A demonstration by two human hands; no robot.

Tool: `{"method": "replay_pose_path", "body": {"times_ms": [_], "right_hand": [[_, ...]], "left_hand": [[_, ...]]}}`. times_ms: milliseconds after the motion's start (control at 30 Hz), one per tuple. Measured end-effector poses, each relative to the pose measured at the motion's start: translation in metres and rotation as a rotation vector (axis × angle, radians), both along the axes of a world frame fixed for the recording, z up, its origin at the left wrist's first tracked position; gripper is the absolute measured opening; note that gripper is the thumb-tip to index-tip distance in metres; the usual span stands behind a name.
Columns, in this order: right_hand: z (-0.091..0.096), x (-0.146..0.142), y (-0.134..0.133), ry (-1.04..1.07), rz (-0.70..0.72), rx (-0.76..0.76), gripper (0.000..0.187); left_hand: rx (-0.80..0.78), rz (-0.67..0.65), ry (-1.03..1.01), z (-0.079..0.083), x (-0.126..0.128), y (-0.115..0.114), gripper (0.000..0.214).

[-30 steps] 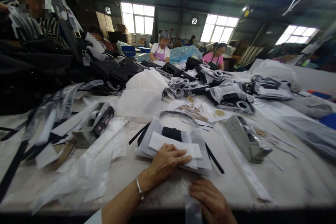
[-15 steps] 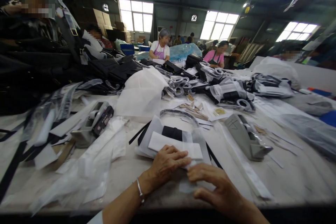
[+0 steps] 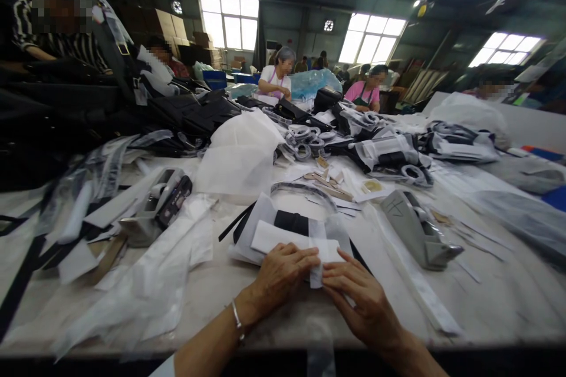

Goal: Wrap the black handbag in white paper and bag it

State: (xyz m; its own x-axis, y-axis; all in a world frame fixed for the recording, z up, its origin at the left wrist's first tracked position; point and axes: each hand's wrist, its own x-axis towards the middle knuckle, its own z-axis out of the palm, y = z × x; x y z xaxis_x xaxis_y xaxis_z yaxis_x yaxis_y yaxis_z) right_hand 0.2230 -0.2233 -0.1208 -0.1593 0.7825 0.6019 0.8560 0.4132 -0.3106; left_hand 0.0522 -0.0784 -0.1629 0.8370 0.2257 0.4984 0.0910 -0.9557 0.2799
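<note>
In front of me lies a black bag [image 3: 289, 222] wrapped in thin white sheeting, with a wrapped loop handle [image 3: 305, 187] at its far side. A folded white padding strip [image 3: 272, 240] runs across its near part. My left hand [image 3: 287, 274] lies on the padding's near edge, palm down, fingers stretched out. At the right end rests my right hand [image 3: 358, 288], its fingers extended and pressed flat. Between the two hands a translucent tape strip [image 3: 316, 274] crosses the padding. The undersides of both hands are hidden.
Grey tape dispensers stand left [image 3: 154, 206] and right [image 3: 418, 230]. White sheets [image 3: 163, 271] lie on the left. Wrapped black bags [image 3: 384, 150] are heaped farther back, behind cardboard scraps [image 3: 327, 182]. Several people work around the table; a clear strip [image 3: 321, 353] hangs at the near edge.
My right hand has moved forward onto the padding's right end, and its curled fingers have straightened. The tape strip now lies over the padding. My left hand has stayed nearly in place.
</note>
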Motion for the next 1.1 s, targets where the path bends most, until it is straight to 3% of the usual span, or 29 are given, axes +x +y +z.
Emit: {"method": "replay_pose_path", "body": {"times_ms": [233, 433, 600, 800, 1000, 1100], "right_hand": [[0.008, -0.003, -0.015, -0.038, 0.021, -0.087, 0.011], [0.018, 0.005, -0.001, 0.092, -0.081, 0.061, 0.004], [0.003, 0.005, 0.014, -0.065, -0.118, -0.064, 0.005], [-0.017, 0.006, 0.015, -0.190, -0.106, 0.030, 0.015], [-0.012, 0.007, 0.008, -0.146, -0.098, 0.120, 0.020], [-0.007, 0.005, -0.014, -0.162, 0.012, 0.100, 0.018]], "left_hand": [[-0.022, -0.028, 0.029, 0.001, 0.000, 0.001, 0.024], [-0.022, -0.038, 0.001, -0.001, 0.001, 0.002, 0.018], [-0.036, -0.027, 0.014, 0.006, -0.001, 0.000, 0.027], [-0.187, 0.011, 0.069, 0.022, -0.003, -0.006, 0.034], [0.013, 0.082, 0.037, 0.008, 0.006, -0.011, 0.014], [0.066, 0.071, 0.001, 0.003, 0.007, -0.011, 0.012]]}}
